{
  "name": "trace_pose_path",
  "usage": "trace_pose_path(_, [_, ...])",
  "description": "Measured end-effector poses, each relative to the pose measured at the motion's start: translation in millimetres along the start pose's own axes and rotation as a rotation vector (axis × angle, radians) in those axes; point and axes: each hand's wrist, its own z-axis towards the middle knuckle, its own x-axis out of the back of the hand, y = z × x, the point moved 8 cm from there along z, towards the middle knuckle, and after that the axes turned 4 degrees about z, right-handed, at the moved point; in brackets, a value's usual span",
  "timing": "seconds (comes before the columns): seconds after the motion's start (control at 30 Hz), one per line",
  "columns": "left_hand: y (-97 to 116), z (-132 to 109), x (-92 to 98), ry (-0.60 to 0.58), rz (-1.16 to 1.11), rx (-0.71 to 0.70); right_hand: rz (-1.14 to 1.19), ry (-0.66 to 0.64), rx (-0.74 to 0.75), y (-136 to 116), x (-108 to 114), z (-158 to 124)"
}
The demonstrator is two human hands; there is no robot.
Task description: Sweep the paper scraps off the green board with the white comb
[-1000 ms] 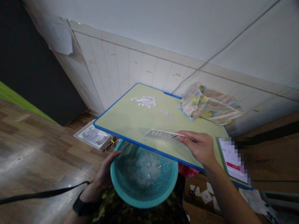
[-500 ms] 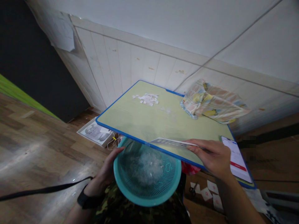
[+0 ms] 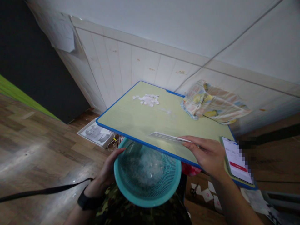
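My left hand point(image 3: 112, 163) is closed on the left side of a turquoise plastic colander point(image 3: 147, 202), its thumb over the rim. Inside lies a heap of clear, crinkled plastic-like bits point(image 3: 147, 165). The colander rests at my lap, its far rim tucked under the table edge. My right hand point(image 3: 206, 153) pinches one end of a thin, flat white card-like piece point(image 3: 167, 137) with dark marks, held low over the near part of a pale green table point(image 3: 122, 114). Farther back on the tabletop is a pile of small white paper pieces point(image 3: 149, 99), with a faint whitish smear beside it.
A patterned cloth point(image 3: 211, 104) lies at the table's back right, and a phone point(image 3: 235, 159) at its right edge. Below on the floor are scissors point(image 3: 194, 190) and white paper squares point(image 3: 207, 195). An open box point(image 3: 95, 132) with cables stands left, by a dark panel point(image 3: 39, 62).
My right hand has moved a little left and away from me, carrying the white piece from the table's near edge farther over the tabletop. My left hand and the colander stay put.
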Motion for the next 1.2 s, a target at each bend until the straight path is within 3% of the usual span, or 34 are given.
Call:
trace_pose_path(0.13, [0,0,-0.4,-0.034,0.012,0.002,0.028,-0.056,0.029,-7,-4,3])
trace_pose_path(0.23, [0,0,1.5,-0.02,0.014,0.018,-0.038,-0.029,-0.019,1,4,6])
trace_pose_path(0.43, [-2,1,4.2,0.0,0.013,0.031,-0.175,0.334,-0.089,58,33,23])
trace_pose_path(0.6, [-1,4,7.2,0.031,0.034,0.004,-0.15,0.292,-0.169,94,29,25])
trace_pose_path(0.9, [1,4,6.5,0.041,0.017,-0.011,-0.1,0.268,-0.195,84,26,21])
trace_pose_path(1.2, [-5,8,8.5,0.017,0.029,0.012,0.041,0.179,-0.155,74,-13,51])
